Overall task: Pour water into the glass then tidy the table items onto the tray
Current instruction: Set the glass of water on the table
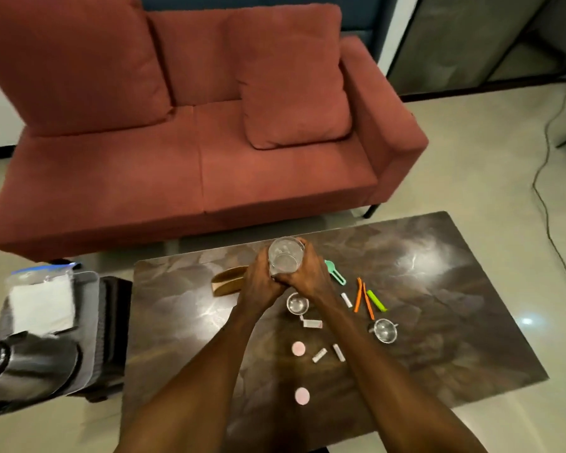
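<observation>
Two forearms are reaching forward over a dark marble table (438,289). Nearest are lying two pink discs (302,395), then small white sachets (319,355) and two small metal cups (297,304). Further on, the left hand (258,284) and right hand (306,276) are both wrapping around a clear glass (285,255), holding it upright above the table's far side. A wooden tray (227,281) is sitting just left of the hands. Beyond is standing a red sofa (177,142).
</observation>
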